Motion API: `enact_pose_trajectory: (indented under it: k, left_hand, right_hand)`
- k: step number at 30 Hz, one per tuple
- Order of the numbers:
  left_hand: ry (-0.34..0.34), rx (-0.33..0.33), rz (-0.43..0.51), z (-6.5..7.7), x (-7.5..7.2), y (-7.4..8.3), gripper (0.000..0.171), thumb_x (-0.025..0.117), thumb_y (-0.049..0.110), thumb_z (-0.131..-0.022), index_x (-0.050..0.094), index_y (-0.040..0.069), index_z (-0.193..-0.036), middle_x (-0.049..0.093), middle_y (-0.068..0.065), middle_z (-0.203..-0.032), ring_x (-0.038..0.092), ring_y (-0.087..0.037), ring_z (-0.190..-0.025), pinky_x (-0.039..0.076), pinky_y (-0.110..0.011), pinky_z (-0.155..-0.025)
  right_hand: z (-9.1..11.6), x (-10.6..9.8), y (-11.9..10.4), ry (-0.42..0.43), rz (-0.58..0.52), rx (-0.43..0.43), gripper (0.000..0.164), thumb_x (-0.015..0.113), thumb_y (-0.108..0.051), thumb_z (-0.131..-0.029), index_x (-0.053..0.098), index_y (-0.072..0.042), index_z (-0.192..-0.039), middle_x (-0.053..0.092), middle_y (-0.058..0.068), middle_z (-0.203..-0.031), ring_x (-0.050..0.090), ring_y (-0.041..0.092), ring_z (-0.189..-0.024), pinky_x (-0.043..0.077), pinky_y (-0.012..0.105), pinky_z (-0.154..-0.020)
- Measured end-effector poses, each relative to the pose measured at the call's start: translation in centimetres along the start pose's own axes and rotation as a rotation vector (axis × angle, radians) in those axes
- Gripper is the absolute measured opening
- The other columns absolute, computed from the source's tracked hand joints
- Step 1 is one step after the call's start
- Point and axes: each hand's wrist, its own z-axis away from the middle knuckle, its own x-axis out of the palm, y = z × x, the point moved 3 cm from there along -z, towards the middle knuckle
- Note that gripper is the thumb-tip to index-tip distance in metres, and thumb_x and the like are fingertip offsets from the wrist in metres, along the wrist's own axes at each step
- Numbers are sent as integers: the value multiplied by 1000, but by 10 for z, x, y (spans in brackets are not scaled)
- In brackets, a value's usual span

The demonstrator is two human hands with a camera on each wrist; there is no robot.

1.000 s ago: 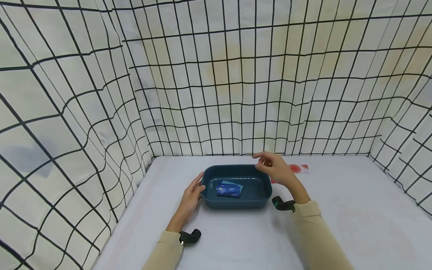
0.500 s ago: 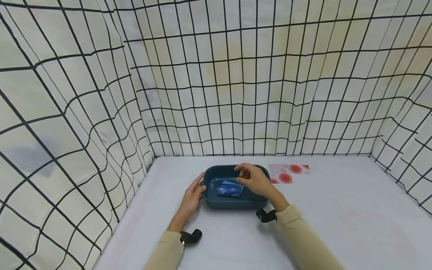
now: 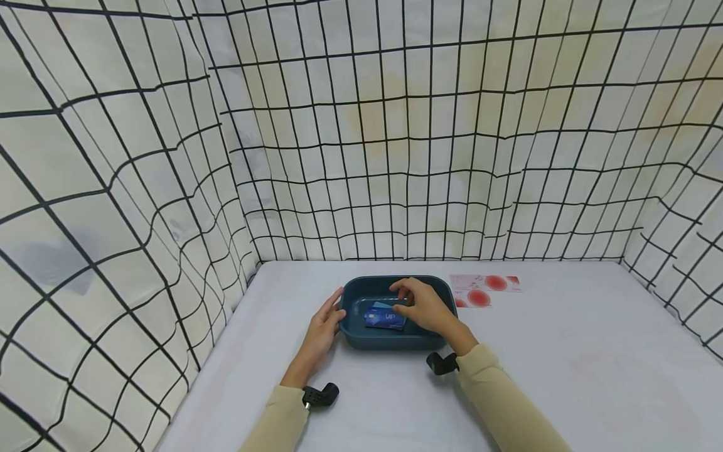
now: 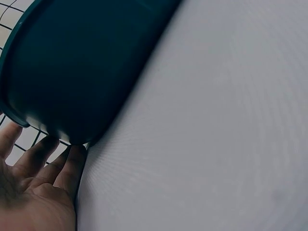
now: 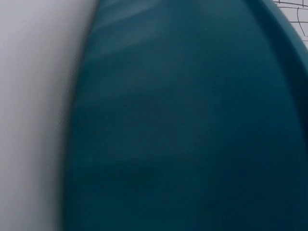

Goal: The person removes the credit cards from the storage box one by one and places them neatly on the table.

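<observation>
A dark teal plastic bin (image 3: 395, 343) stands on the white table in the head view. Inside it lies a blue card (image 3: 381, 319) marked VIP, partly over a lighter blue card (image 3: 381, 305). My left hand (image 3: 317, 336) rests against the bin's left end. In the left wrist view its fingers (image 4: 70, 168) reach the outer wall, fairly straight. My right hand (image 3: 425, 306) is over the right part of the bin, fingers bent and thumb apart from them, near the cards' right edge. Nothing shows between them. The right wrist view holds only the bin's outer wall (image 5: 159, 125).
Two red-and-white printed cards (image 3: 479, 298) lie on the table (image 3: 565, 364) just right of the bin. A black grid net (image 3: 395, 138) over white cloth closes off the back and sides. Each wrist wears a black camera (image 3: 321, 395).
My right hand has moved left from the bin's right rim to over its inside, and lowered slightly. The red-and-white cards came into fuller view. My left hand stays on the bin.
</observation>
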Motion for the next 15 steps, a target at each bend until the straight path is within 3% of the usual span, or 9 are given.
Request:
enact_pose_trajectory:
  k: [9,15]
  left_hand:
    - [2,-4,-8,-2,0,-3,52,48,18,-108,40,31,-158,34,-13,-166,41,-30,-150,41,-51,-118]
    - [2,-2,-10,1,0,-1,52,47,17,-108,39,30,-158,35,-12,-166,42,-29,-149,41,-50,-118]
  right_hand:
    - [-7,11,10,-97,61,5,44,81,-20,-88,65,-12,-129,63,4,-105,52,14,-85,47,29,-73]
    - [-7,13,11,-129,90,34,48,83,-24,-86,67,-10,-128,62,5,-107,54,18,-95,51,37,-83]
